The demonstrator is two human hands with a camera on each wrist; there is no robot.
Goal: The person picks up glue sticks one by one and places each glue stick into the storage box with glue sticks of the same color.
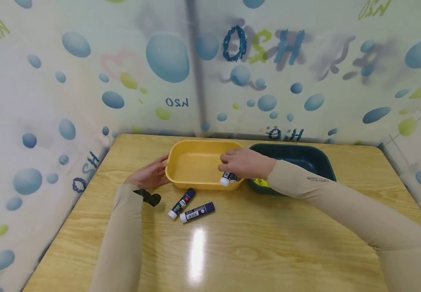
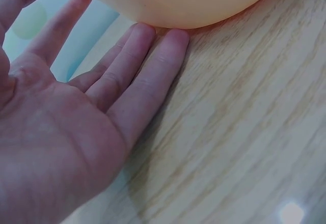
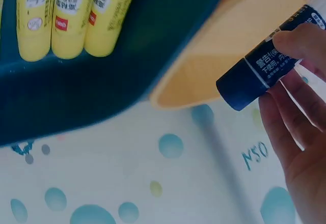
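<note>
A dark blue glue stick with a white end [image 3: 270, 56] is pinched between the thumb and fingers of my right hand [image 1: 245, 163], over the right side of the yellow tub [image 1: 192, 185]. In the left wrist view, the straight fingers of my left hand [image 2: 102, 96] touch the tub's outer wall. Two more blue glue sticks lie on the table in front of the tub: one slanted [image 1: 182, 203], the other closer to level [image 1: 197, 212]. The part of the tub I see into from above is bare.
A dark green tub [image 1: 325, 164] stands right beside the yellow one, partly behind my right forearm. Several yellow glue sticks [image 3: 71, 20] lie inside it. Behind the wooden table [image 1: 254, 251] runs a wall [image 1: 217, 97] patterned with blue and green drops.
</note>
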